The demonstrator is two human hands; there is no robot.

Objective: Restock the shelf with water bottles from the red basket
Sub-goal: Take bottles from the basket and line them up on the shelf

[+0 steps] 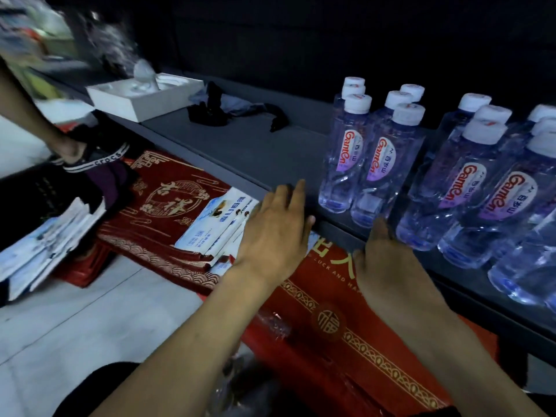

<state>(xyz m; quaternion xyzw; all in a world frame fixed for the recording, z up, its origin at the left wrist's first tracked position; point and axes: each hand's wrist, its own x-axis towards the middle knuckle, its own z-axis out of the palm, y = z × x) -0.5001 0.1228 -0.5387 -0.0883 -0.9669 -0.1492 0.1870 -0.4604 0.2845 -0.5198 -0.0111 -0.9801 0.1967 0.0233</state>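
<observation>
Several clear water bottles (pixel 373 164) with white caps and purple-red labels stand in rows on the right part of the dark grey shelf (pixel 255 152). My left hand (pixel 276 227) hovers flat with straight fingers at the shelf's front edge, left of the bottles, holding nothing. My right hand (pixel 388 266) reaches to the shelf edge, its fingertips at the base of a front bottle (pixel 436 200); it grips nothing that I can see. Red plastic, maybe the basket (pixel 81 275), shows under red mats on the floor at the left.
A red and gold mat (pixel 346 320) lies below my hands, with crinkled clear plastic (pixel 273 323) at its edge. Leaflets (pixel 216 224) rest on another red mat (pixel 168 200). A white box (pixel 144 97) and dark cloth (pixel 228 109) lie on the shelf's left. Another person's sandalled foot (pixel 90 158) stands at the left.
</observation>
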